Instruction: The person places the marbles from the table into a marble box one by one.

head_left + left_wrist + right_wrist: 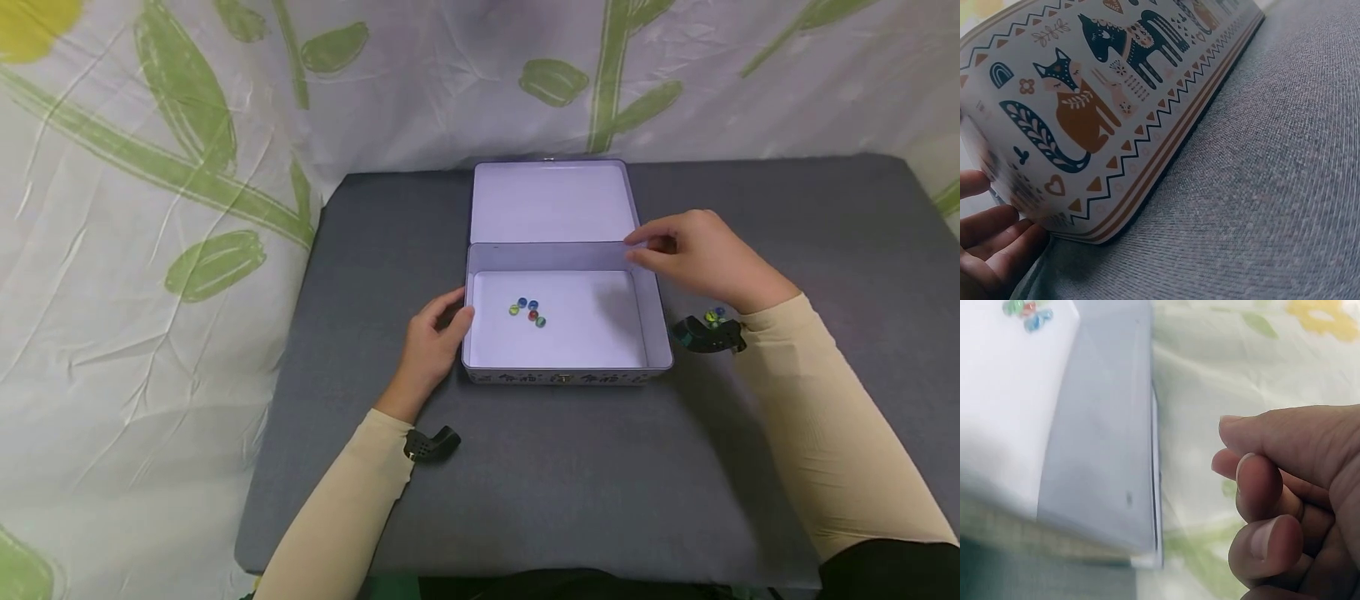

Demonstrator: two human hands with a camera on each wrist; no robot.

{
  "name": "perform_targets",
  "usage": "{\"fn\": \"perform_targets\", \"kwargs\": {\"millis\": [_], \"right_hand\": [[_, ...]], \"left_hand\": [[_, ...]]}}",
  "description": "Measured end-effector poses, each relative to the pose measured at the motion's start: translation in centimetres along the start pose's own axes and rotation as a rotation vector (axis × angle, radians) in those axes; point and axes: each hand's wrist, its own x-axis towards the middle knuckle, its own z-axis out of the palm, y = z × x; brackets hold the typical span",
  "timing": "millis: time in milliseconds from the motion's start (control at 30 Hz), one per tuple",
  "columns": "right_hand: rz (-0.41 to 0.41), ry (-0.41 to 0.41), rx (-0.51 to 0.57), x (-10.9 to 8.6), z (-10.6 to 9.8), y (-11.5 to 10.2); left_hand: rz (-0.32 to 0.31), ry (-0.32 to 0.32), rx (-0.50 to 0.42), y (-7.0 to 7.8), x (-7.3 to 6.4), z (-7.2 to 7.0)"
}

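marbles (pixel 533 316), five of them, lie inside the tin (pixel 570 337), left of its middle, while more marbles (pixel 711 317) sit on the worktop (pixel 570 483) to the right, partly hidden. filling looks partway done, with that outside group left. the left hand (pixel 429 350) rests relaxed against the tin's left side; the right hand (pixel 697 250) is raised near its far right corner, fingers loosely bent, thumb slightly apart, nothing visible between.

The hinged tin (pixel 592 342) lies open — five coloured marbles (pixel 533 316) inside, others (pixel 711 317) to its right.
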Motion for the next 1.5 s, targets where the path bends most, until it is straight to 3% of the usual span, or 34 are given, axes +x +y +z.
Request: {"fn": "perform_targets", "kwargs": {"millis": [233, 800, 1500], "right_hand": [[0.098, 0.037, 0.027, -2.4, -1.0, 2.8], [0.161, 0.009, 0.039, -5.4, 0.8, 7.1], [0.239, 0.002, -0.014, -8.1, 2.3, 12.4]], "left_hand": [[0.006, -0.001, -0.001, 0.0, 0.1, 0.2], [0.069, 0.002, -0.023, 0.0, -0.1, 0.2], [0.053, 0.009, -0.016, -0.1, 0.0, 0.3]]}}
